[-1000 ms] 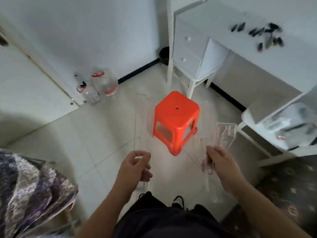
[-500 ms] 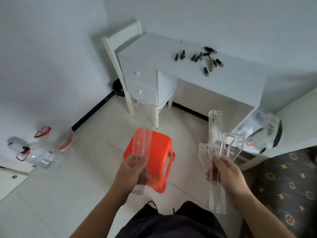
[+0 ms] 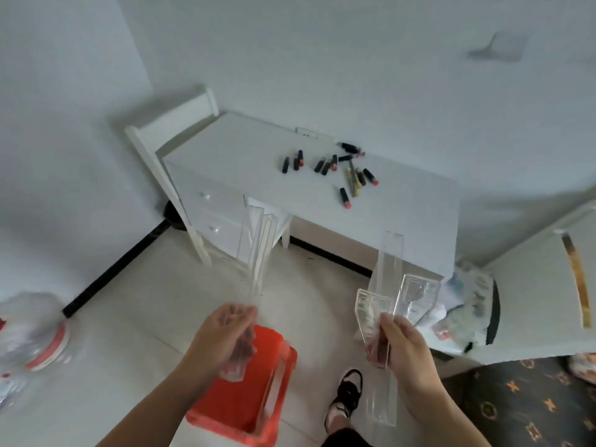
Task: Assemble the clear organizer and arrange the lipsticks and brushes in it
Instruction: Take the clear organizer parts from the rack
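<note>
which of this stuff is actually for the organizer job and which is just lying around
For the job:
clear plastic panels in the left hand
clear plastic strip and slotted end pieces in the right hand
black lipstick tubes and slim brushes on the white desk

Just lying about:
orange plastic stool
clear water jug with red ring
white chair

The stool [image 3: 245, 391] is taken as the landmark. Behind it, against the wall, the surface [image 3: 245, 156] is set, and on its top the lipsticks [image 3: 325, 166] and brushes [image 3: 352, 177] are scattered. Over the stool's near-left edge a bundle of organizer panels [image 3: 256, 250] is held in the left hand [image 3: 222, 340]. To the stool's right, more organizer pieces [image 3: 383, 304] are held in the right hand [image 3: 403, 346]. A foot [image 3: 346, 398] is planted just right of the stool.
</note>
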`<state>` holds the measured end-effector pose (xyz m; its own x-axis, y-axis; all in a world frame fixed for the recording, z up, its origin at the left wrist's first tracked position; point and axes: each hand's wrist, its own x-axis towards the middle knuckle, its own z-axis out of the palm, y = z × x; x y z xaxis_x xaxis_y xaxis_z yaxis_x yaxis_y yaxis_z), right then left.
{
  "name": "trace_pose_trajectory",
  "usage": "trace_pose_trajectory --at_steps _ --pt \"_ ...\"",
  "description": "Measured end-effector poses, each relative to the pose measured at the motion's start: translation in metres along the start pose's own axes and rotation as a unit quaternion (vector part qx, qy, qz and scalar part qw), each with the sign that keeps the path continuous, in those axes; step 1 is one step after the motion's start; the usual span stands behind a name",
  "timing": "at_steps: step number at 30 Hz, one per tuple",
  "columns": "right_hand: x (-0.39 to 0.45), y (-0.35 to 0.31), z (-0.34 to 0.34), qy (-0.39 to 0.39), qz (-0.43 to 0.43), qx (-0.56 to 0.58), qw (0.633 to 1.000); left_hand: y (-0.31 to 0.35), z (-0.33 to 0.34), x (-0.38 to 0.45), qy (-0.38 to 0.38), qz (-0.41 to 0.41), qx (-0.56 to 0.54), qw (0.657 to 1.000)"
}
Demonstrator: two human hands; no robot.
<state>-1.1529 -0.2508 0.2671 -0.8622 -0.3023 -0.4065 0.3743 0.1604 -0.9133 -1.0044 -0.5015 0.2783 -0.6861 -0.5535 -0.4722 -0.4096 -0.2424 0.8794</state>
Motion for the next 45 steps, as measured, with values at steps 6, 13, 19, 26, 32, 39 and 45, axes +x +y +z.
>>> trace_pose_trajectory --at_steps 6,13,19,26,32,39,45 --pt "0.123 -0.044 -0.048 -0.005 0.01 -0.029 1.0 0.056 0.076 0.093 0.032 0.0 -0.003 0.999" --pt "0.23 -0.094 -0.101 -0.027 0.015 -0.065 0.997 0.109 0.15 0.164 0.044 -0.004 -0.052 0.998" --pt "0.271 -0.097 -0.116 -0.019 0.042 -0.042 0.998 0.131 0.176 0.194 0.048 -0.001 -0.032 0.998" --pt "0.292 -0.099 -0.112 -0.015 0.088 0.008 0.996 0.149 0.187 0.229 0.042 -0.002 -0.014 0.999" --pt "0.315 -0.088 -0.102 0.01 0.118 0.031 0.993 0.157 0.18 0.273 0.02 -0.026 -0.018 0.999" --pt "0.37 -0.093 -0.048 0.019 0.12 0.011 0.993 0.169 0.15 0.36 0.018 -0.057 0.001 0.998" --pt "0.426 -0.107 0.012 0.075 0.115 -0.009 0.99 0.2 0.087 0.47 0.013 -0.047 0.055 0.997"
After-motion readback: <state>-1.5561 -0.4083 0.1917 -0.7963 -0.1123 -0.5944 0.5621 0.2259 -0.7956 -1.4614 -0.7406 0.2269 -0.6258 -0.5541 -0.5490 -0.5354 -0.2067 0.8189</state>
